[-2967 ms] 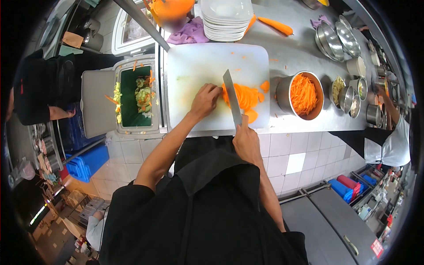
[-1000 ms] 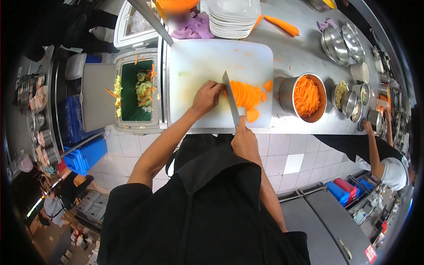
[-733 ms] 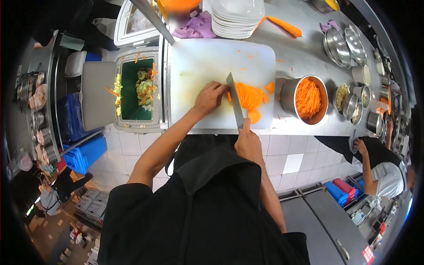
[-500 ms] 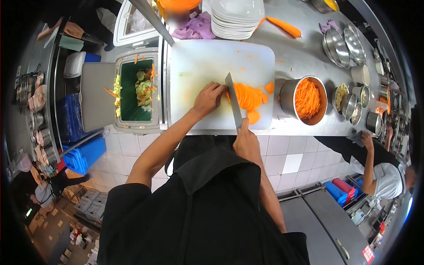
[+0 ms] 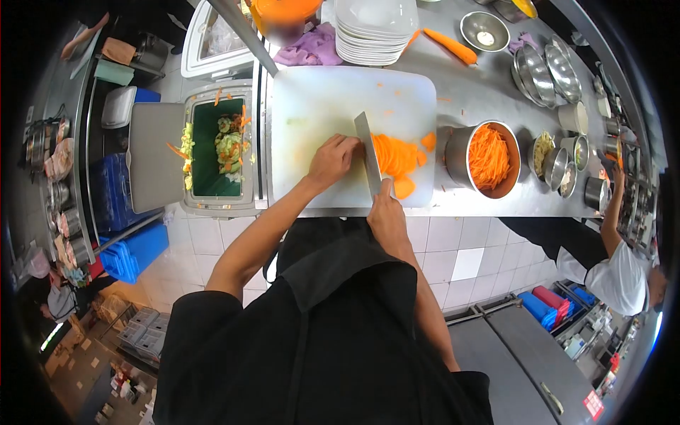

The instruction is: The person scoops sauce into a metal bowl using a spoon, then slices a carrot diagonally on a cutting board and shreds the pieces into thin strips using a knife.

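My right hand point(image 5: 389, 216) is closed around the handle of a broad-bladed knife point(image 5: 370, 157), its blade upright over the white cutting board point(image 5: 312, 92). My left hand point(image 5: 333, 161) is curled beside the blade's left face, fingertips close to it. The end of the carrot at those fingertips is hidden by hand and blade. Overlapping orange carrot slices point(image 5: 397, 154) fan out to the blade's right, a few lying loose near the board's right edge.
Right of the board stands a steel pot point(image 5: 459, 157) of shredded carrot. Behind are stacked white plates point(image 5: 375, 35), a purple cloth point(image 5: 309, 46), a whole carrot point(image 5: 450, 46) and a steel bowl point(image 5: 485, 32). A scrap bin point(image 5: 249, 177) adjoins the left side; a co-worker point(image 5: 613, 276) is at right.
The knife and my right hand have shifted slightly left, toward my left hand. A steel bowl holding something white now sits at the back right. The co-worker's arm has reached farther over the counter.
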`<state>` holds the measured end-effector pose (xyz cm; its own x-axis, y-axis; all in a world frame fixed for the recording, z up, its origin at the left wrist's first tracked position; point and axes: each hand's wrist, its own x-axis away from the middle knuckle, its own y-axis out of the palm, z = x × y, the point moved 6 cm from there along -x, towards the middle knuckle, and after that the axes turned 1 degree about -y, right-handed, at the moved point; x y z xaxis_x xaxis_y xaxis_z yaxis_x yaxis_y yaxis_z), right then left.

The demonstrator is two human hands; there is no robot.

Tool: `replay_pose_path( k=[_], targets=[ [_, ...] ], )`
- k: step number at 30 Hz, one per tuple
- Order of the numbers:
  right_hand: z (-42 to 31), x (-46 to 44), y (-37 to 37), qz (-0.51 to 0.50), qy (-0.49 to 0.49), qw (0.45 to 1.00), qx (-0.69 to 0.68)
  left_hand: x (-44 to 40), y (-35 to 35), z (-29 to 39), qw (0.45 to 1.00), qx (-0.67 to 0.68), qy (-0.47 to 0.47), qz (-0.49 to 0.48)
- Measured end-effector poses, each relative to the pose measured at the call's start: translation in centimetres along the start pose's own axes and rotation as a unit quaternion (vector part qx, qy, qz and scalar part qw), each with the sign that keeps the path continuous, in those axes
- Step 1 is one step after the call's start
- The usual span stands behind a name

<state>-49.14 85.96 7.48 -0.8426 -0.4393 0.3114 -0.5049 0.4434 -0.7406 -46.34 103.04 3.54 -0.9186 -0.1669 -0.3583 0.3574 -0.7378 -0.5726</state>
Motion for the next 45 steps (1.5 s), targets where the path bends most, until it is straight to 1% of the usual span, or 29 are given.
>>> replay_pose_path(
  k=[2,6,8,12,20,27,36,39,41,42,43,44,45],
  targets=[
    [-0.5,-0.1,-0.5,-0.009,0.004,1.000,-0.026,-0.1,-0.1,0.0,1.000,0.022,-0.007,0.008],
    [-1.5,0.2,-1.9,-0.010,0.004,1.000,-0.017,-0.4,-0.2,0.2,1.000,-0.003,0.007,-0.010],
    [-2.4,0.7,-3.0,-0.015,0.022,1.000,-0.014,-0.2,-0.1,0.3,1.000,-0.011,0.017,-0.013],
    [-3.2,1.6,-4.1,-0.011,0.004,1.000,-0.028,-0.4,-0.2,0.7,1.000,-0.019,0.015,-0.017],
    [-2.8,1.7,-3.4,-0.042,0.024,0.999,-0.012,-0.5,-0.1,0.5,0.999,-0.038,0.020,-0.024],
    [-2.9,1.2,-3.4,-0.041,0.019,0.999,-0.018,-0.5,0.0,0.3,0.999,-0.037,0.016,-0.030],
    [-3.2,-0.1,-2.4,-0.022,-0.016,0.999,-0.045,-0.7,-0.2,0.6,0.999,-0.035,0.019,-0.028],
    [-1.8,-0.4,0.1,-0.022,0.014,0.997,-0.070,-0.3,0.0,0.3,0.999,-0.035,0.011,-0.027],
    [-1.4,-0.4,1.0,-0.028,0.043,0.999,0.001,-0.4,0.0,-0.4,0.999,-0.043,0.010,-0.030],
    [-1.2,-0.3,1.5,-0.024,0.047,0.999,-0.001,-0.2,0.1,-0.4,0.998,-0.037,-0.010,-0.042],
    [-1.6,-0.4,1.5,0.027,0.000,0.999,0.031,-0.2,0.2,-0.4,0.998,-0.031,-0.026,-0.056],
    [-2.0,-0.4,1.5,0.079,-0.043,0.994,0.065,-0.3,0.2,-0.2,0.997,-0.028,-0.016,-0.064],
    [-2.3,-0.6,1.1,0.087,-0.034,0.994,0.062,-0.3,0.0,0.0,0.998,-0.043,0.001,-0.044]
  ],
)
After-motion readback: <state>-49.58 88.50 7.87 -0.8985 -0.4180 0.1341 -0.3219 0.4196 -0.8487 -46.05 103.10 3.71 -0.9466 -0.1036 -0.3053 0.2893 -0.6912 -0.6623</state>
